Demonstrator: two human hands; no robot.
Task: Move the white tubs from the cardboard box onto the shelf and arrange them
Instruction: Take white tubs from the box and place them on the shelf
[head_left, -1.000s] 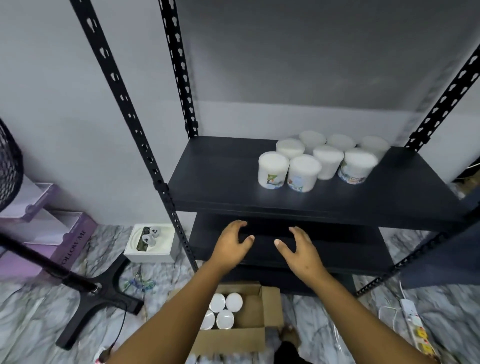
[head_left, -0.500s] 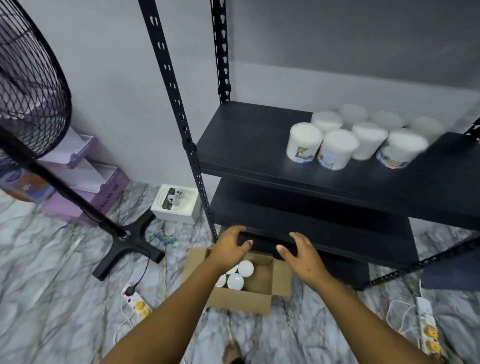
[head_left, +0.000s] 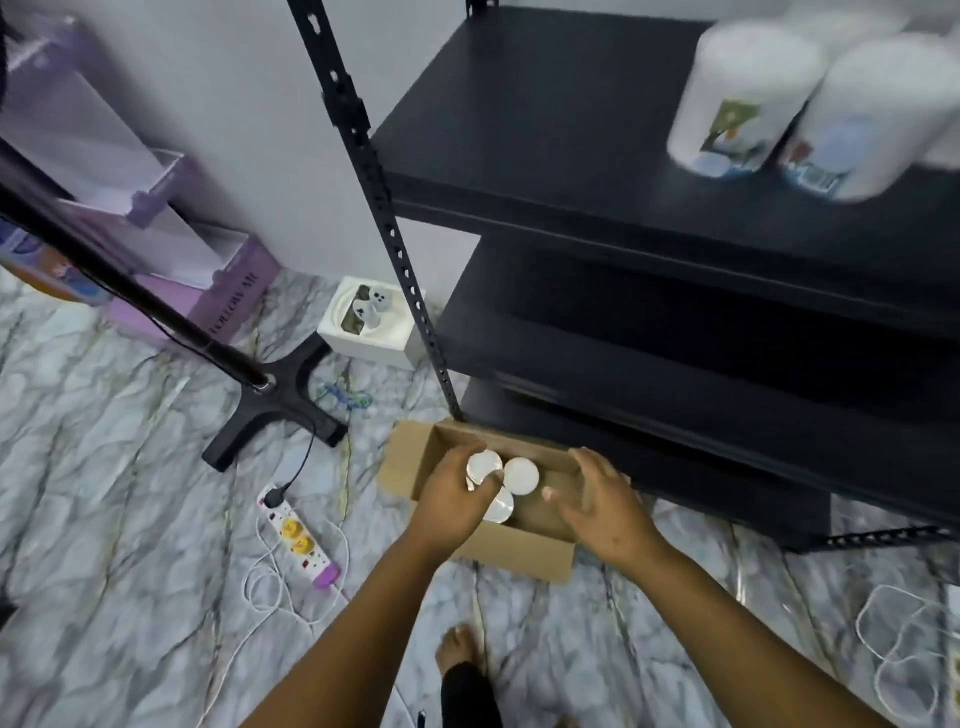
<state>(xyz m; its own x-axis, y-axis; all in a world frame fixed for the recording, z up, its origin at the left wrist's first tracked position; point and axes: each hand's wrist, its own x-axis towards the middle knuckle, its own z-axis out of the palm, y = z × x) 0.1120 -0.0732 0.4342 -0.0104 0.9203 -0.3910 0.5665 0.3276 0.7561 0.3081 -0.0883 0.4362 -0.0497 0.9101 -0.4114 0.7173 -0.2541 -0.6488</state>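
Grey marble floor (head_left: 104, 519) lies under a black shelf (head_left: 597, 171) and a cardboard box (head_left: 519, 551) that sits just in front of its bottom. White tubs (head_left: 521, 474) stand inside the box, and more white tubs, blurry, stand on the shelf. Over the box, the left hand (head_left: 454, 499) has its fingers curled round one tub. The right hand (head_left: 602, 506) hangs just beside them, fingers spread and holding nothing. A power strip (head_left: 298, 540) lies on the floor nearby.
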